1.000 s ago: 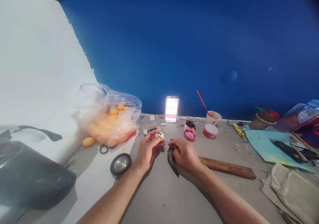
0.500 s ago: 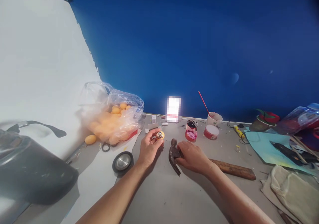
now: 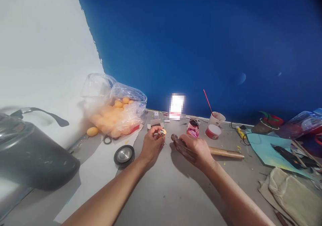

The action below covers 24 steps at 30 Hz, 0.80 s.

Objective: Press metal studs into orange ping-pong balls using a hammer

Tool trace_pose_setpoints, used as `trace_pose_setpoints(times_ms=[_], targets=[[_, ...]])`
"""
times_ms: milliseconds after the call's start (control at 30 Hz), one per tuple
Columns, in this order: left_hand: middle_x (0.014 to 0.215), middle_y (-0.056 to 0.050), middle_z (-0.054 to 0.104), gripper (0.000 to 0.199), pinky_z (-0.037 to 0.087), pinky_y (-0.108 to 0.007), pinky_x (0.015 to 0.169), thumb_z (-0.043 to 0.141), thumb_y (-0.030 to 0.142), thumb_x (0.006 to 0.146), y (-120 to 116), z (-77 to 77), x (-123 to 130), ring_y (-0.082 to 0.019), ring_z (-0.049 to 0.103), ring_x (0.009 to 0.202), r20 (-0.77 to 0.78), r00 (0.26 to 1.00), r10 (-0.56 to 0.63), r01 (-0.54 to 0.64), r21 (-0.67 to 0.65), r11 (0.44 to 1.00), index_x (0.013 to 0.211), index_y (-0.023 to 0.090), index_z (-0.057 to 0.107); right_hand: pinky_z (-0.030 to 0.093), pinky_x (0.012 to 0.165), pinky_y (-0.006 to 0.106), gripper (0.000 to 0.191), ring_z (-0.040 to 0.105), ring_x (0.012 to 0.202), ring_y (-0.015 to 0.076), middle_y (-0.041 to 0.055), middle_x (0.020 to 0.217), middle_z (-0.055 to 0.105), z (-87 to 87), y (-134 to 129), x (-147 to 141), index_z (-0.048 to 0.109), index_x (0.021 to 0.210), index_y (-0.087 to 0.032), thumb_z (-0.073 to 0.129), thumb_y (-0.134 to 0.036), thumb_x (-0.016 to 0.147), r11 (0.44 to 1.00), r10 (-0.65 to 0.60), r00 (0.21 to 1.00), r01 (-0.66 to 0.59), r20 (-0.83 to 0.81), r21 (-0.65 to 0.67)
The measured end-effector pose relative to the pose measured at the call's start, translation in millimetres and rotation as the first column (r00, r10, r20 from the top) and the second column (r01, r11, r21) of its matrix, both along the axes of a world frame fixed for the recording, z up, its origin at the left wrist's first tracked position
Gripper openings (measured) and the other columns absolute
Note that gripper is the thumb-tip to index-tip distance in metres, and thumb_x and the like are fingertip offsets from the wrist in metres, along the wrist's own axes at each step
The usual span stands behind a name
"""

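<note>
Left hand: in the head view, the left hand [image 3: 151, 148] is being kept narrow, with a small shiny piece [image 3: 162, 132] being pinched at the fingertips above the worktop [image 3: 156, 202]; an orange rim is being shown on it, though its exact make cannot be told.
Right hand: the right hand [image 3: 199, 149] is being wrapped around the hammer [image 3: 184, 148] close behind its head, with the wooden handle being left to stick out past the wrist side.
Change: compared with half a second ago, when the hammer was being supported flat by the worktop, it is being turned and, judging by its shadow, lifted; the piece is being held much as before.
Meaning: both hands are now being occupied at once, and the hammer's weight is seemingly being carried by the right hand.
Gap: the hammer head and the piece are being held near each other, not touching.
Behind the hands: a small box [image 3: 155, 122] is being partly hidden by the left hand; a jar [image 3: 193, 128] is being partly covered by the right.
Left side: a disc [image 3: 124, 155] is being passed by the left forearm; orange balls are being contained in a bag [image 3: 114, 115].
</note>
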<state>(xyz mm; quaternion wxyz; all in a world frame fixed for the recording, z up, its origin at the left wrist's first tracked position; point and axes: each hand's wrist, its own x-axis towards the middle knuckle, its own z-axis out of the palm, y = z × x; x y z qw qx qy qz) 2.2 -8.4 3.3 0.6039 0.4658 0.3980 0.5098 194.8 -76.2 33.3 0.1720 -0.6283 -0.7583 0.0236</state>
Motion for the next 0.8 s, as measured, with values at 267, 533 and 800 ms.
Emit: trace_pose_setpoints(times_ms=[267, 533, 800], targets=[[0.079, 0.002, 0.065, 0.037, 0.045, -0.025, 0.06, 0.071, 0.02, 0.066, -0.4, -4.8, -0.8, -0.012, 0.056, 0.063, -0.102, 0.992, -0.077, 0.089, 0.127, 0.988, 0.102, 0.02, 0.064, 0.02, 0.058, 0.029, 0.026, 0.057, 0.067, 0.0155, 0.0037, 0.08, 0.068, 3.6, -3.0, -3.0, 0.066, 0.086, -0.023, 0.054, -0.04, 0.1, 0.995, 0.067, 0.998, -0.067, 0.004, 0.079], [0.078, 0.002, 0.065, 0.031, 0.045, -0.025, 0.064, 0.07, 0.021, 0.073, -1.2, -8.7, -2.3, -0.014, 0.056, 0.067, -0.171, 0.977, -0.129, 0.164, 0.209, 0.964, 0.103, 0.02, 0.064, 0.018, 0.058, 0.029, 0.023, 0.057, 0.067, 0.0153, 0.004, 0.081, 0.069, 4.8, -3.9, -2.9, 0.067, 0.087, -0.022, 0.054, -0.037, 0.099, 0.996, 0.059, 0.998, -0.06, 0.022, 0.067], [0.082, 0.001, 0.068, 0.034, 0.049, -0.026, 0.063, 0.075, 0.024, 0.072, -1.5, -3.6, -2.1, -0.013, 0.06, 0.065, -0.151, 0.983, -0.102, 0.129, 0.18, 0.975, 0.104, 0.02, 0.064, 0.019, 0.058, 0.03, 0.024, 0.056, 0.067, 0.0155, 0.0032, 0.08, 0.068, 0.4, -1.1, 0.2, 0.065, 0.085, -0.023, 0.054, -0.039, 0.098, 0.994, 0.051, 0.998, -0.053, 0.026, 0.097]])
